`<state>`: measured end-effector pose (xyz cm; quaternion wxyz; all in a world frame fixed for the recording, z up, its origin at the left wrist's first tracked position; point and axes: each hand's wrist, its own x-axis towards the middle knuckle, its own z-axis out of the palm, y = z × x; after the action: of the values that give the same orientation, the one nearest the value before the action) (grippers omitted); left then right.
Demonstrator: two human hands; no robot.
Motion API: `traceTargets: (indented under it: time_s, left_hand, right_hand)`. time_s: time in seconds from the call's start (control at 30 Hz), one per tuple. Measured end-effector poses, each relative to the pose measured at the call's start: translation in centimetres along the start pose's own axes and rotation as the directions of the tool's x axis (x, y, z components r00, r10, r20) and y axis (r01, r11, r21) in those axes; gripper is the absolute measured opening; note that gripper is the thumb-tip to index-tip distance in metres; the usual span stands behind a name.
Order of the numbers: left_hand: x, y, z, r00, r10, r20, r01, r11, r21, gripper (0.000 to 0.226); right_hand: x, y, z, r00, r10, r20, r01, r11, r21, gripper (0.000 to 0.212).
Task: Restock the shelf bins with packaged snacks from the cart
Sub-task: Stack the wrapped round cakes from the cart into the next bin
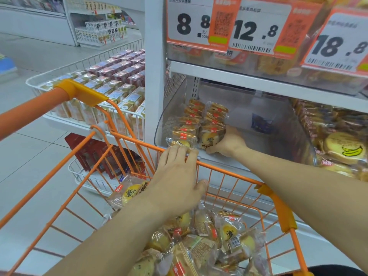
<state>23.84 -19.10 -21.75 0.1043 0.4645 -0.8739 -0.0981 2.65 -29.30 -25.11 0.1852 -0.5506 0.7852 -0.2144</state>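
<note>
Where white shelving [258, 84] meets pale floor tiles [29, 156], left hand [177, 182] relaxed on cart [229, 172], right hand [227, 142] seemingly gripping snack packet [210, 138].

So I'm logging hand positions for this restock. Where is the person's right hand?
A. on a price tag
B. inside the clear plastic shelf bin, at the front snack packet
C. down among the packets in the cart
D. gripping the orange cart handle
B: the right hand reaches into the clear plastic shelf bin, fingers on the front wrapped snack packet; the left hand rests on the orange wire cart's rim.

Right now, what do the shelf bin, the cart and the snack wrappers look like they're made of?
Shelf bin: clear rigid plastic, probably acrylic; contents show through its glossy walls.
Cart: orange-coated metal wire, apparently; thin bars, with plastic-looking corner caps.
Snack wrappers: thin clear film, crinkled and shiny.
</note>
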Motion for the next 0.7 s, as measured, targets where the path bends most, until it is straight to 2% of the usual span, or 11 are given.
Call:
traceTargets:
  time_s: [0.13, 0.23, 0.3, 0.4, 0.43, 0.5, 0.53, 0.6, 0.63, 0.7]
  left_hand:
    - [0.0, -0.2, 0.0, 1.000, 0.004, 0.005, -0.004, 1.000, -0.007, 0.071]
    - [0.0, -0.4, -0.3, 0.999, 0.011, 0.037, -0.010, 0.999, -0.031, 0.071]
    - [-0.2, -0.4, -0.8, 0.997, 0.015, 0.079, -0.009, 0.997, -0.075, 0.071]
    - [-0.8, -0.3, -2.3, 0.998, 0.022, 0.062, -0.017, 0.996, -0.093, 0.061]
    - [-1.1, -0.1, -3.0, 0.999, 0.017, 0.032, -0.016, 0.999, -0.044, 0.055]
    - [-1.6, 0.0, -4.5, 0.999, -0.031, 0.016, 0.029, 0.997, 0.077, 0.042]
    - [-1.9, -0.1, -5.2, 0.995, -0.081, 0.052, 0.073, 0.989, 0.130, 0.038]
    - [-2.6, -0.7, -6.0, 0.963, -0.204, 0.177, 0.159, 0.958, 0.237, 0.035]
    - [-2.9, -1.2, -6.1, 0.936, -0.263, 0.235, 0.190, 0.938, 0.291, 0.034]
    - [-3.0, -2.3, -5.7, 0.882, -0.349, 0.315, 0.232, 0.906, 0.355, 0.035]
  right_hand:
    - [-0.5, -0.3, -0.4, 0.993, 0.034, 0.117, -0.021, 0.994, -0.107, 0.059]
    - [-0.1, -0.5, -0.6, 0.964, 0.107, 0.245, -0.033, 0.957, -0.290, 0.080]
    - [-1.1, -1.4, -2.1, 0.937, 0.160, 0.309, -0.037, 0.929, -0.368, 0.082]
    - [-3.3, -2.4, -5.2, 0.947, 0.161, 0.279, -0.029, 0.906, -0.423, 0.071]
    - [-4.4, -2.8, -6.2, 0.963, 0.121, 0.240, -0.003, 0.898, -0.440, 0.067]
    - [-6.8, -3.3, -7.4, 0.990, -0.071, 0.122, 0.117, 0.901, -0.419, 0.051]
    - [-8.2, -3.3, -7.5, 0.979, -0.196, 0.049, 0.201, 0.920, -0.336, 0.036]
    - [-11.9, -3.7, -7.3, 0.896, -0.436, -0.085, 0.428, 0.899, -0.097, 0.008]
    - [-13.7, -4.0, -6.9, 0.845, -0.526, -0.096, 0.528, 0.849, -0.010, 0.007]
    - [-16.2, -4.2, -5.4, 0.775, -0.630, 0.056, 0.623, 0.775, 0.103, 0.009]
